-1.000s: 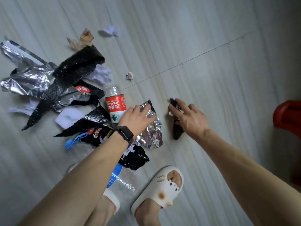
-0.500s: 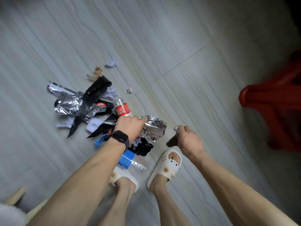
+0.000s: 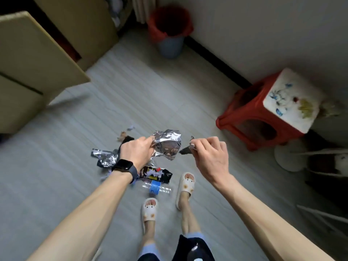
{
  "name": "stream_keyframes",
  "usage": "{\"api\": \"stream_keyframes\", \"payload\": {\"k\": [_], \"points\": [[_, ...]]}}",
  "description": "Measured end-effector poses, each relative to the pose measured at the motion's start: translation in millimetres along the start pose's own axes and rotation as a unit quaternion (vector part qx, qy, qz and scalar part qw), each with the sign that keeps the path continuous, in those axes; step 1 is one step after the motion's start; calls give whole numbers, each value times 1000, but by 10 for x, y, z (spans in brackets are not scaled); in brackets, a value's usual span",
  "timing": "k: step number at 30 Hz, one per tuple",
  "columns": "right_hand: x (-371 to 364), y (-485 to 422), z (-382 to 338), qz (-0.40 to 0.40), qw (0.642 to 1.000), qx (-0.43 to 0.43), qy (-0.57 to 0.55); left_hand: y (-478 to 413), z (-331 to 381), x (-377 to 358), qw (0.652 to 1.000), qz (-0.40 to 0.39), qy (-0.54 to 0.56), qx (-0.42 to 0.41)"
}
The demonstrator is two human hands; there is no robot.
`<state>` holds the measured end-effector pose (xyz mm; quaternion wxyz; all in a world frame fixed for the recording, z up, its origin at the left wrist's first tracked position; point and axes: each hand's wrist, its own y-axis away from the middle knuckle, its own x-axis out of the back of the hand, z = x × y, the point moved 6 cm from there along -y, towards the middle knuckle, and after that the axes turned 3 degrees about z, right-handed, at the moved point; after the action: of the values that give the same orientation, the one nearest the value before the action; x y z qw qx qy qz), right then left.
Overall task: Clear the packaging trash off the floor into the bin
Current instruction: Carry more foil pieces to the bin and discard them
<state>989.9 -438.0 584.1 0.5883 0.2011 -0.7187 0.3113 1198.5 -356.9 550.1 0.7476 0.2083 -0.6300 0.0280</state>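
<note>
The left hand (image 3: 138, 150) grips a crumpled silver foil wrapper (image 3: 166, 144), fingers curled over its near edge, a dark watch (image 3: 123, 166) on the wrist. Just beside it, the right hand (image 3: 211, 157) pinches a small dark scrap (image 3: 185, 151) between thumb and fingertips, the other fingers folded in.

Half a second ago both hands were low over the pile. Now they are lifted well clear of the floor (image 3: 75, 166), the person has stood up, and the view has tipped forward, so the bin (image 3: 170, 47) has come into sight.

The foil wrapper is shiny, creased and bunched into a loose wad. The scrap is thin, pointed and partly hidden by the fingers.

Below the left hand the rest of the litter stays on the floor: another silver foil sheet (image 3: 105, 157) under the wrist, a black snack packet (image 3: 156, 174), a clear bottle with a blue label (image 3: 156, 188) and a few tiny bits (image 3: 130, 128) beyond the knuckles.

The bin stands far ahead of both hands against the wall, blue-grey with a red liner. A red stool (image 3: 263, 110) sits off past the right hand.
</note>
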Motion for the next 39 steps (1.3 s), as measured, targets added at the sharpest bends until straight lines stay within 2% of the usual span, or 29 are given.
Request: {"api": "stream_keyframes", "payload": {"k": [5,9,12,15,20,22,27,34,39], "points": [[1163,520,-247,79,995,-39,51,531,169,848,997,51,7,-57],[1724,1169,-318,74,990,-115,30,1102,444,1102,995,34,6,-98],[2014,1713,-252,52,979,-196,9,1512,836,1114,987,4,-9,-158],[2282,2327,-152,66,959,-275,8,1844,1316,1058,974,-33,-30,-224],[2603,3629,48,98,894,-437,5,2338,2345,905,938,-67,-89,-328],[2761,4323,163,111,850,-515,8,2638,2955,802,911,-64,-114,-392],[3160,6003,343,153,745,-649,20,3527,4380,549,865,-56,-128,-482],[3706,7951,638,180,649,-737,44,4884,5911,-16,813,-78,-155,-555],[4109,9013,792,197,587,-781,80,5798,6949,-302,756,-65,-151,-634]]}}
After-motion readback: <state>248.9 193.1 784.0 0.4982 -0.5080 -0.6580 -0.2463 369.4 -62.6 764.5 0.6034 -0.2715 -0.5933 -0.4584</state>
